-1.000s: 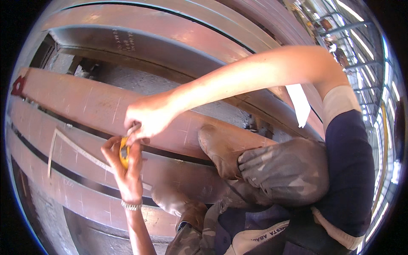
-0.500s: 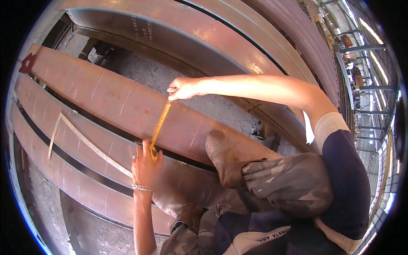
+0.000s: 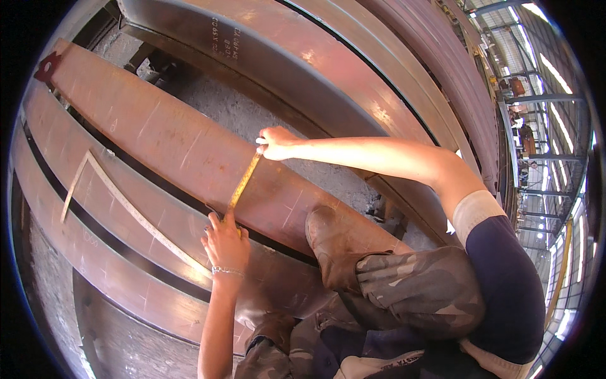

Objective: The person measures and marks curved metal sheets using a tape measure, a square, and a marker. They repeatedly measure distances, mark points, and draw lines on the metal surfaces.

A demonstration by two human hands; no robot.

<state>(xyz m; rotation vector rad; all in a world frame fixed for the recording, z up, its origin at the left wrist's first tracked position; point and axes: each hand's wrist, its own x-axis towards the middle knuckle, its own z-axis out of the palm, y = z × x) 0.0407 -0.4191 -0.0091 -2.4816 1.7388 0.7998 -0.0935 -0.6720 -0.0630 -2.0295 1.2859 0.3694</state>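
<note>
A yellow tape measure blade (image 3: 245,180) is stretched across a wide rusty steel beam flange (image 3: 183,148). At the flange's far edge, my right hand (image 3: 279,144) is closed on one end of the blade. A small white stick, perhaps chalk, pokes out from its fingers. My left hand (image 3: 227,245) grips the other end of the tape at the near edge, beside the dark gap; what lies in its palm is hidden. Left of that hand, an L-shaped metal square (image 3: 129,211) lies across the nearer flanges. Thin white marks cross the flange on both sides of the tape.
My boot (image 3: 323,243) rests on the same flange, right of the tape. Dark gaps separate the nearer beams (image 3: 136,262). Beyond is a large beam (image 3: 265,66) with white lettering, over a concrete floor (image 3: 237,117). A dark red bracket-like piece (image 3: 48,66) sits at the far left end.
The tape now lies straighter across the flange, where it bent down at my left hand before. My left hand has turned slightly at the near edge. The whole view has shifted a little.
</note>
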